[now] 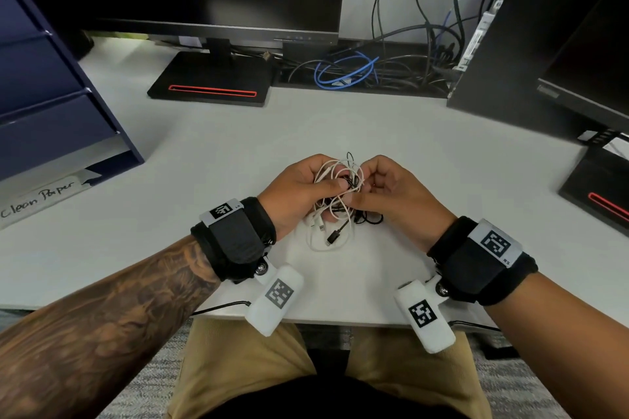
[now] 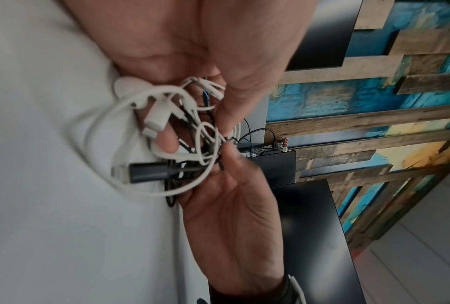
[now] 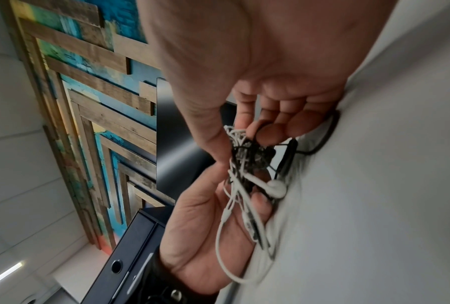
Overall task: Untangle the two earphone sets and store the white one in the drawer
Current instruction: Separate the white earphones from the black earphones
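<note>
Presently the knot of white earphones [image 1: 335, 177] and black earphones [image 1: 354, 214] sits between both hands: left hand [image 1: 296, 194] grips the bundle, right hand [image 1: 391, 196] pinches a black strand.

- We see the white earphone set [image 1: 335, 177] knotted up with the black earphone set [image 1: 354, 182] in one loose bundle, held just above the white desk.
- Its white plug and earbud dangle below; the black set's dark plug hangs beside them.
- The navy drawer unit [image 1: 51, 105] stands far left, drawers closed.
</note>
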The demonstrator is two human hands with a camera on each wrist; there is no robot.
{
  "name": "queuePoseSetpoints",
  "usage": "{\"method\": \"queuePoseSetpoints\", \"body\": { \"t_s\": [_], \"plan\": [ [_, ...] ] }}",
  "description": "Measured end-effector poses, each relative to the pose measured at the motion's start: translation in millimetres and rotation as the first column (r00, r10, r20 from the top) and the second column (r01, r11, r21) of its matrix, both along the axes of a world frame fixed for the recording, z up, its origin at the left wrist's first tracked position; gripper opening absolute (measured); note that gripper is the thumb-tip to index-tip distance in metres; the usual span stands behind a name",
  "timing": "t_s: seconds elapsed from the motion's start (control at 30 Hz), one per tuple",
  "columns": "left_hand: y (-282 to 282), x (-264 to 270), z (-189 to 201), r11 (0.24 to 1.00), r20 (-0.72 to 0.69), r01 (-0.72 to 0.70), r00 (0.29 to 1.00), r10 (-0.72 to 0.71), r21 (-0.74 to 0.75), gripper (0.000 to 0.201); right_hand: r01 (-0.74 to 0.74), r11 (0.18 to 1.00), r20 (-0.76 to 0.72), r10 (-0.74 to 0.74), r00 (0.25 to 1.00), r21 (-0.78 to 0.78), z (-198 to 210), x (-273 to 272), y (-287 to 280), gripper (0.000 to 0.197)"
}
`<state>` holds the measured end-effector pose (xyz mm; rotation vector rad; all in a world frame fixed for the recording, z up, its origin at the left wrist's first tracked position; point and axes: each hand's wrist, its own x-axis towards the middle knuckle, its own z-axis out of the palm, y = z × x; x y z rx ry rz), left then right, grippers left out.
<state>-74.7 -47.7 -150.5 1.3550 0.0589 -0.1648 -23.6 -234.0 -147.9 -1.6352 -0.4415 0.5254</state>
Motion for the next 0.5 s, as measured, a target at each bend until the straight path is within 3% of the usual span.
{"method": "queuePoseSetpoints", "body": {
  "t_s": [0.23,0.4,0.5],
  "plan": [
    [-0.7,-1.5,0.4,0.998,0.006,-0.054,0.999,0.054,0.019,0.006,0.049,0.999,-0.057,-0.048,0.997,0.008,4.6,-1.0,-0.5,0.025],
    [-1.8,-4.1,4.6,0.999,0.001,-0.014,1.0,0.014,0.041,0.007,0.092,0.996,-0.013,-0.093,0.996,-0.018,7.4,-4.2,2.3,0.01],
    [-1.8,-4.4,5.1,1.0,-0.012,-0.006,1.0,0.006,0.016,0.011,0.11,0.994,-0.033,-0.111,0.993,-0.024,7.7,-4.2,3.1,0.014]
  ]
}}
